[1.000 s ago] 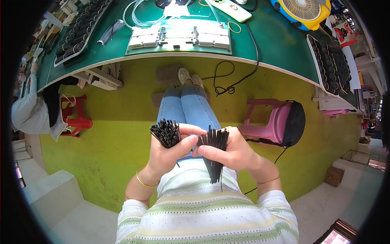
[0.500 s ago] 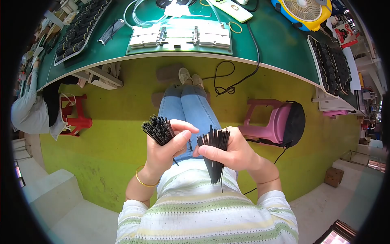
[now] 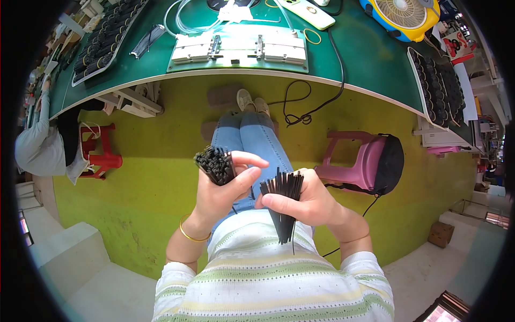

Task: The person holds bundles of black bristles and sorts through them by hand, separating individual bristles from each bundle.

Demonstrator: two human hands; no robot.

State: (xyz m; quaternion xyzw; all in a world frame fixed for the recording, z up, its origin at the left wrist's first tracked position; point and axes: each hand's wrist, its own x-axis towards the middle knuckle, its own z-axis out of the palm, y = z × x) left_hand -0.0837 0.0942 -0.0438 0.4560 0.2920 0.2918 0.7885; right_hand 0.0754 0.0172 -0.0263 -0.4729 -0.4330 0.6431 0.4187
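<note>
My left hand [image 3: 217,196] is closed round a thick bundle of thin black strips [image 3: 215,165], whose ends point up and toward the camera. Its index finger stretches toward the other hand. In my right hand [image 3: 303,201] a second bundle of black strips [image 3: 282,206] is pinched under the thumb, fanned at the top and narrowing downward, with one strip hanging lower. Both hands are above my lap, a small gap between them. A white fixture [image 3: 236,49] lies on the green table beyond.
On the table [image 3: 370,70] are a tray of black parts at left [image 3: 102,48], another at right [image 3: 437,88], a phone [image 3: 306,12] and a yellow-blue fan [image 3: 402,16]. A pink stool [image 3: 351,161] stands right; a co-worker [image 3: 43,145] sits left near a red stool [image 3: 102,153].
My left hand first moved left, away from my right hand, then slightly back right and up with its bundle. My right hand has stayed nearly still.
</note>
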